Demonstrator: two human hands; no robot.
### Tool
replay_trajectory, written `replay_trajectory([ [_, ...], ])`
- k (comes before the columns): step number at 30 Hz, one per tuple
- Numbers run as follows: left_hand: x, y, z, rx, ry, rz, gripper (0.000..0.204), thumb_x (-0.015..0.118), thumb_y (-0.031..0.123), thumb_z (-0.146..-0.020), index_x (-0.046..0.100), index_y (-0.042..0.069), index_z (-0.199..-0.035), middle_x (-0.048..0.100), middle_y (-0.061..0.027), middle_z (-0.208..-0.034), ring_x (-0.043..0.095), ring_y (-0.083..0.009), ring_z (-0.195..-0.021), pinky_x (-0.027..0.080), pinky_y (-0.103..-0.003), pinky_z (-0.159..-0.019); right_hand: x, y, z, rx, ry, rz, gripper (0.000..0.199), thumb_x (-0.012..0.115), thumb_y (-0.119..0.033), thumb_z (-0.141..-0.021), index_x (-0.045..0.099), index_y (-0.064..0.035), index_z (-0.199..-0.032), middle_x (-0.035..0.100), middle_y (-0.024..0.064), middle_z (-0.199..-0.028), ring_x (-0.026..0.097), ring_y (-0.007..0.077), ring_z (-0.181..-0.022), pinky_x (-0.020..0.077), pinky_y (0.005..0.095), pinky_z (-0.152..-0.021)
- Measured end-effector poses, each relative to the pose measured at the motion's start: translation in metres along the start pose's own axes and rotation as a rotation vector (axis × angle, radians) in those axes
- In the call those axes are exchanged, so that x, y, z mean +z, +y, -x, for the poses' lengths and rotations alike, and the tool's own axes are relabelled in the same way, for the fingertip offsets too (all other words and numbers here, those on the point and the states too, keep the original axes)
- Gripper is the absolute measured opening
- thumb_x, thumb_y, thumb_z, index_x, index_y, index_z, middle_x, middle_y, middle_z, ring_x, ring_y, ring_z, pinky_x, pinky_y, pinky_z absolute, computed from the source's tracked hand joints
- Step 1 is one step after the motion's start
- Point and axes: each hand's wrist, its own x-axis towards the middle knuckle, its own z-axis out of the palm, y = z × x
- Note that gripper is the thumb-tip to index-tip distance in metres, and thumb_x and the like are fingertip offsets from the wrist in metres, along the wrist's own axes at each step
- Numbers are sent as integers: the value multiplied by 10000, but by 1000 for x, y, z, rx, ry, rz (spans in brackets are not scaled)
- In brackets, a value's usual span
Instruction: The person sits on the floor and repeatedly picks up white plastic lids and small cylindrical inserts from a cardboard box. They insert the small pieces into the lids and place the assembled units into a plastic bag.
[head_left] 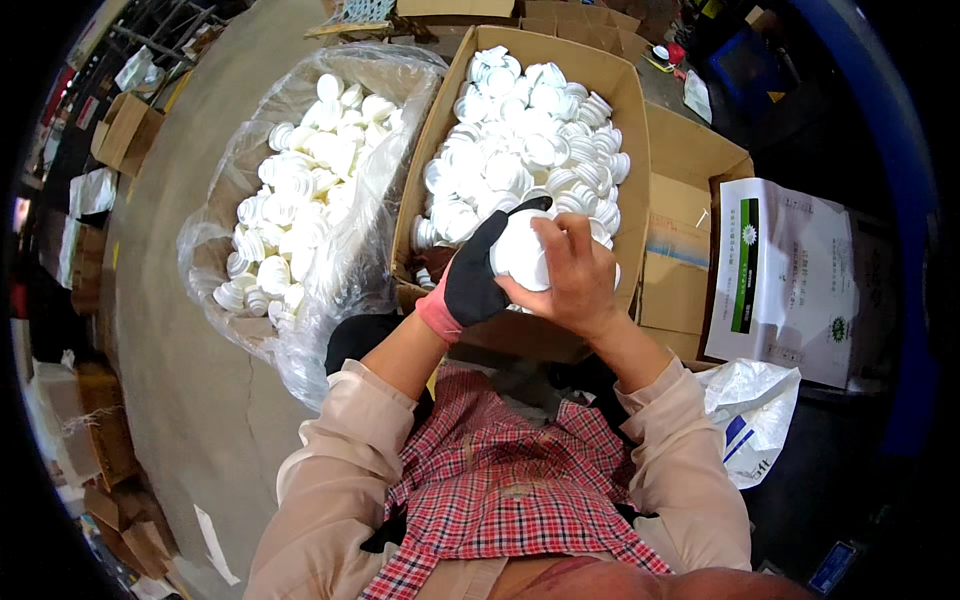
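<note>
— Right now, white cap [522, 252] clamped between gloved left hand [478, 275] and bare right hand [570, 275], just above cardboard box [628, 120] of caps. Looks mid-handling, likely fitting or checking.

— Next?

— Probably calls for a steady grip and setting down. Box walls close in front; bagged caps [290, 190] left, open floor [170, 330] beyond.

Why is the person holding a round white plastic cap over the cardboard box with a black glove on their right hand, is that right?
Not quite. The black glove with a pink cuff is on the left hand; the right hand is bare. The head view shows it. Both hands do hold a round white plastic cap over the brown cardboard box full of white caps.
</note>
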Motion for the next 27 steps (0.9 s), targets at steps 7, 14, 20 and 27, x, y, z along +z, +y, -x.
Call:
replay_trajectory([
  [7,0,-4,3,182,-28,-551,519,592,91,-897,412,12,-1378,550,-125,-1312,549,-192,-1179,435,-348,-1005,8,7,10,-14,3,-30,603,797,-350,-653,554,-47,-1114,514,125,-921,603,273,-660,504,346,-521],
  [14,37,2,0,240,213,-575,486,542,66,-925,375,22,-1379,524,-111,-1275,538,-206,-1147,447,-334,-984,16,9,-1,222,-2,-102,467,751,-311,-684,579,-87,-1056,506,122,-884,600,295,-604,505,385,-491],
  [20,34,-12,-1,289,233,-495,450,541,99,-921,419,39,-1350,543,-104,-1234,546,-210,-1137,456,-342,-965,13,13,-7,110,10,-123,423,760,-293,-651,599,-85,-982,504,121,-843,580,302,-568,488,390,-493],
  [27,24,6,1,302,186,-720,473,611,98,-866,477,-7,-1307,585,-134,-1237,580,-222,-1119,454,-331,-963,5,0,-12,28,86,-89,457,765,-298,-609,606,-60,-965,515,110,-826,578,287,-562,467,363,-487],
])
